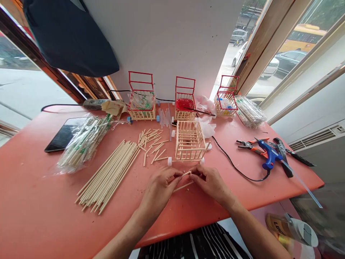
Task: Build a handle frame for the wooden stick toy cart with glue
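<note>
Near the table's front edge, my left hand [161, 183] pinches a thin wooden stick [185, 174] between thumb and fingers. My right hand [211, 182] is closed on the far end of the same piece, where a short upright bit shows at the corner. A second wooden stick [183, 187] runs below, between the two hands; whether it is joined to the first is hidden by the fingers. Just beyond my hands stands a small cart [188, 140] built of wooden sticks, with white bottle-cap wheels [169, 161].
Long sticks [110, 174] and cut pieces [152, 140] lie left, near bagged sticks [83, 144] and a tablet [63, 135]. Red-trimmed carts [141, 111] line the back. At right are a blue glue gun [271, 154] with its cord, pliers [250, 145] and a black-handled tool [299, 157].
</note>
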`<state>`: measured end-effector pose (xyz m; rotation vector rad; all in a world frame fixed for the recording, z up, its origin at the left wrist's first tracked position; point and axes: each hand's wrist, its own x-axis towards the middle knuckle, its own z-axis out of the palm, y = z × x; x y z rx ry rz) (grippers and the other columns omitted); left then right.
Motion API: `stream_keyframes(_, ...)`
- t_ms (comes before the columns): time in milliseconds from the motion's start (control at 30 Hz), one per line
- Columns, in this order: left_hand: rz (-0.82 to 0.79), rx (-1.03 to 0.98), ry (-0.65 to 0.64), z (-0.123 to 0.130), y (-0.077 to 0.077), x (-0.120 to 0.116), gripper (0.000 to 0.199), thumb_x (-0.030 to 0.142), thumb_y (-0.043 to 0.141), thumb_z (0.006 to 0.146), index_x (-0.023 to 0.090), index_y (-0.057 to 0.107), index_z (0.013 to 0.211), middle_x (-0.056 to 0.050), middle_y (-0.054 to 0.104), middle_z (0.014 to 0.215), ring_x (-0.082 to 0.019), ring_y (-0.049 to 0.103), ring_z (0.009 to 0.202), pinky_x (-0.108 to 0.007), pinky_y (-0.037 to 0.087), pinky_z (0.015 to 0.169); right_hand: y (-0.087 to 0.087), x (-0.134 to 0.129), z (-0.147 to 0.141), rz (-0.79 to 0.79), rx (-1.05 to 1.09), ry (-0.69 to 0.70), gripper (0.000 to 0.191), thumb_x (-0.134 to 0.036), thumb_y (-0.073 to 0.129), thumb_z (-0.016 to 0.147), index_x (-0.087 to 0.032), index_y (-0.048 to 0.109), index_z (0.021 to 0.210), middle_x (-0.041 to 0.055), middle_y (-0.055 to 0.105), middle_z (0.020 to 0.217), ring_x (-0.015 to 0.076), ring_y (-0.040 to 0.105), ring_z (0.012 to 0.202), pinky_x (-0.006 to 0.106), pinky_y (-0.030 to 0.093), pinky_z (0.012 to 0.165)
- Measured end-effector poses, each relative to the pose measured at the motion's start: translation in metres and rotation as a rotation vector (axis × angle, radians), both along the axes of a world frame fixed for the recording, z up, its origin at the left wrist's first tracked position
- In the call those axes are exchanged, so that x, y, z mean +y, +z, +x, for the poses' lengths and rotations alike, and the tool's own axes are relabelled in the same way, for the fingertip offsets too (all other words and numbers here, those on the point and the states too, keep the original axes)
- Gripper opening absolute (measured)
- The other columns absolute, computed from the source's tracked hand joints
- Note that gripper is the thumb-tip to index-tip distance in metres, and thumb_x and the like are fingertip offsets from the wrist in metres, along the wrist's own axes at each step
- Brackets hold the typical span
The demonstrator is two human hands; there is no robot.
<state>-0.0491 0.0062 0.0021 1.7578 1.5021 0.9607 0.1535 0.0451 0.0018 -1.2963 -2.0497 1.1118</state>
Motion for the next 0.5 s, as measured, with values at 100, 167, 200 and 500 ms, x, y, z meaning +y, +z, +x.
stream_keyframes(100, -0.011, -0.024, 0.003, -0.0006, 0.0006, -0.0007, 0.016, 0.021, 0.061, 0.091, 0.024, 0.076, 0.088, -0.002, 0.078, 0.089, -0.022, 0.071, 0.086, -0.03, 0.049, 0.077, 0.0002, -0.0002, 0.0005, -0.005, 0.013, 0.009, 0.012, -0.027, 0.061, 0.095, -0.02, 0.071, 0.095, 0.0011, 0.074, 0.08, 0.0153, 0.063, 0.067, 0.026, 0.045, 0.062)
stream_keyframes(167, -0.022, -0.038, -0.001, -0.001, 0.001, -0.001, 0.016, 0.02, 0.061, 0.091, 0.024, 0.076, 0.087, -0.002, 0.078, 0.089, -0.022, 0.071, 0.086, -0.03, 0.049, 0.078, 0.0009, -0.0001, 0.0007, -0.003, 0.008, 0.018, 0.013, -0.027, 0.061, 0.095, -0.02, 0.071, 0.095, 0.0007, 0.073, 0.079, 0.0148, 0.061, 0.066, 0.026, 0.044, 0.062)
stream_keyframes(200, -0.028, -0.044, -0.005, -0.0011, 0.0012, -0.0009, 0.016, 0.02, 0.061, 0.091, 0.024, 0.076, 0.087, -0.002, 0.078, 0.089, -0.022, 0.071, 0.086, -0.03, 0.049, 0.078, 0.0013, 0.0001, 0.0008, -0.001, 0.005, 0.022, 0.013, -0.027, 0.06, 0.096, -0.02, 0.071, 0.095, 0.0005, 0.073, 0.079, 0.0146, 0.06, 0.065, 0.026, 0.043, 0.062)
stream_keyframes(500, -0.047, -0.063, -0.01, -0.0017, 0.0007, 0.0001, 0.017, 0.023, 0.06, 0.091, 0.023, 0.077, 0.087, -0.004, 0.077, 0.088, -0.024, 0.07, 0.086, -0.032, 0.05, 0.079, 0.0019, 0.0014, 0.0018, -0.038, 0.029, 0.045, 0.018, -0.031, 0.057, 0.097, -0.02, 0.072, 0.095, 0.0004, 0.071, 0.079, 0.0153, 0.061, 0.069, 0.026, 0.044, 0.064)
